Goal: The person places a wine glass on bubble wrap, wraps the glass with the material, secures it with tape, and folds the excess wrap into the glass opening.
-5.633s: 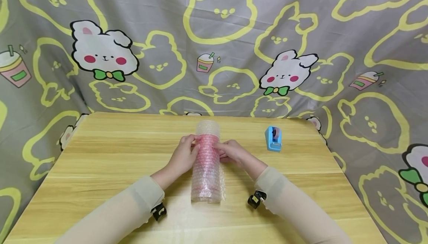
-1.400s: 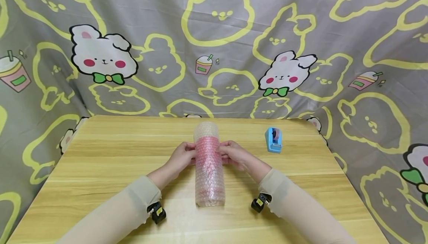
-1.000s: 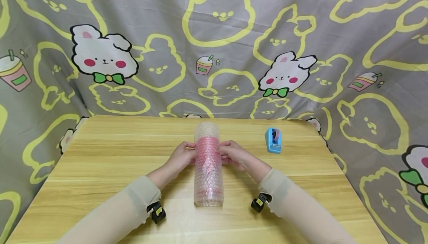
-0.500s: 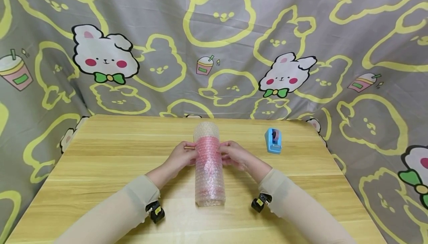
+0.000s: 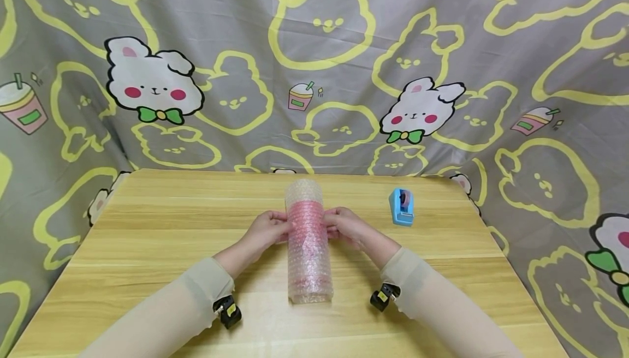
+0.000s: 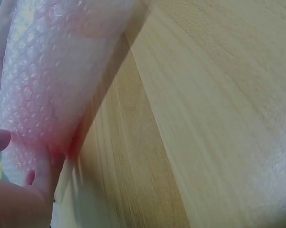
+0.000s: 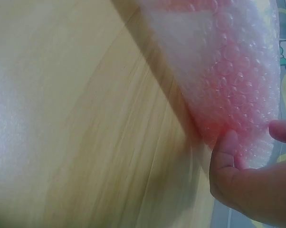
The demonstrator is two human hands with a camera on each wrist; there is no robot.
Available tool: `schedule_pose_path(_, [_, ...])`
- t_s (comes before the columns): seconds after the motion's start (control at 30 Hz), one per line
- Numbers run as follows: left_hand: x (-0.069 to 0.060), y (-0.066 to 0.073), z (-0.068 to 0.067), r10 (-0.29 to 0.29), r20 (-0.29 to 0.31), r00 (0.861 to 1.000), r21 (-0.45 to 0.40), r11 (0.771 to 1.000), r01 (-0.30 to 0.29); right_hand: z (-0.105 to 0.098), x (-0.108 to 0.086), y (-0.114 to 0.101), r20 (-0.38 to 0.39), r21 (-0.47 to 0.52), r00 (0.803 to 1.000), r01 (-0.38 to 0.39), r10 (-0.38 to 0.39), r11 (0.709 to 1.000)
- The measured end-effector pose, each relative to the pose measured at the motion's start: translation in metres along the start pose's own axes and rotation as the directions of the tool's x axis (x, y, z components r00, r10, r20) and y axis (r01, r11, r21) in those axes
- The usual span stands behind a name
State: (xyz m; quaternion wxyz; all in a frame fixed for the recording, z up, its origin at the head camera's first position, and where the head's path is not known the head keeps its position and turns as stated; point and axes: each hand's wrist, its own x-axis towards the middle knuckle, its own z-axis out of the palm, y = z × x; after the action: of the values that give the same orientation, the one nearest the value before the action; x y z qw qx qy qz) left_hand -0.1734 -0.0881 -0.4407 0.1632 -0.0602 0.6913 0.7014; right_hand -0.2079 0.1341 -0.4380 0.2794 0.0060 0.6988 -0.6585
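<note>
A cylinder wrapped in clear bubble wrap [image 5: 308, 251] lies lengthwise on the table, pointing away from me. Something pink shows through its far half; what is inside cannot be made out. My left hand [image 5: 267, 231] holds its left side, thumb above and fingers low against it. On the opposite side my right hand [image 5: 345, 225] grips it the same way. In the left wrist view, the left hand's fingers [image 6: 43, 173] press the lower side of the bubble wrap [image 6: 43, 71]. The right wrist view has the right hand [image 7: 254, 185] curled against the bubble wrap [image 7: 233, 76].
A blue tape dispenser [image 5: 403, 208] with a roll of tape stands at the back right of the wooden table [image 5: 172, 227]. Behind and beside the table hangs a grey curtain [image 5: 236, 25] with cartoon prints. Each sleeve carries a small black camera [image 5: 228, 311].
A loose bubble-wrap flap on the right side, seen earliest, now lies round the cylinder. My left hand has shifted from its top to its side. Lately the cylinder turns slightly between both hands.
</note>
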Motion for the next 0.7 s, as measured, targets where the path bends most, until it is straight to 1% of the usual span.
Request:
schedule_pose_path(0.1, [-0.0002,-0.0002,-0.0007,0.000,-0.001,1.000,0.000,1.000,0.000,-0.0008,-0.0007,-0.0004,0.000,0.005,1.000,0.003,-0.003,1.000])
schedule_pose_path(0.17, [-0.0004,-0.0002,-0.0006,-0.002,-0.010,1.000,0.001,1.000,0.002,0.0047,-0.0096,-0.0088,-0.016,0.006,1.000,0.001,-0.001,1.000])
schedule_pose_path(0.37, [0.0009,-0.0006,0.0012,-0.042,-0.051,0.998,-0.044,0.998,0.040,0.0033,-0.0088,-0.0077,-0.016,0.004,1.000,-0.008,0.008,1.000])
schedule_pose_path(0.5, [0.0006,-0.0015,0.0018,-0.036,-0.057,0.998,-0.052,0.998,0.033,0.0025,-0.0082,-0.0066,-0.007,0.014,1.000,-0.016,0.016,1.000])
schedule_pose_path(0.6, [0.0005,-0.0024,0.0023,-0.024,-0.054,0.998,-0.054,0.998,0.021,0.0019,-0.0072,-0.0043,-0.002,0.017,1.000,-0.016,0.016,1.000])
schedule_pose_path(0.7, [0.0011,-0.0032,0.0021,-0.024,-0.048,0.999,-0.058,0.998,0.021,0.0016,-0.0069,-0.0027,-0.003,0.014,1.000,-0.012,0.012,1.000])
